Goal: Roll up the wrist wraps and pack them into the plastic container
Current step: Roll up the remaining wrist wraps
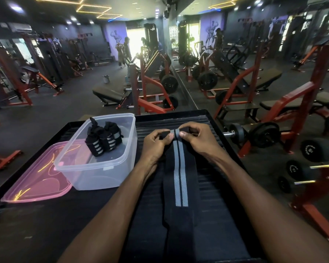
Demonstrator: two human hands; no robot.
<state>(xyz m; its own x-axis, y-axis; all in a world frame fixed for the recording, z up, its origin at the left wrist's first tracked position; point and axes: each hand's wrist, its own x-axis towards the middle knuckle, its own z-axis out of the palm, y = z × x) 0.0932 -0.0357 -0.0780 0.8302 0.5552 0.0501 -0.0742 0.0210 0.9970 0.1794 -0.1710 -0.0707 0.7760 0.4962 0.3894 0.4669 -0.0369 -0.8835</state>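
container (95,168) left of wrap (179,179), on lid (36,177)

open-topped plastic container (95,168) left of wrist wrap (179,179), two rolled wraps (103,139) filling its far end, pink lid (36,177) alongside

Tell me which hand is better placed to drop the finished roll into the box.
Probably the left hand: both hands pinch the wrap's far end, but the box sits on its side, while the right hand would cross over.

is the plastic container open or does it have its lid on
Open. The clear container has no lid on; the pink lid lies flat beside it, and rolled wraps sit inside.
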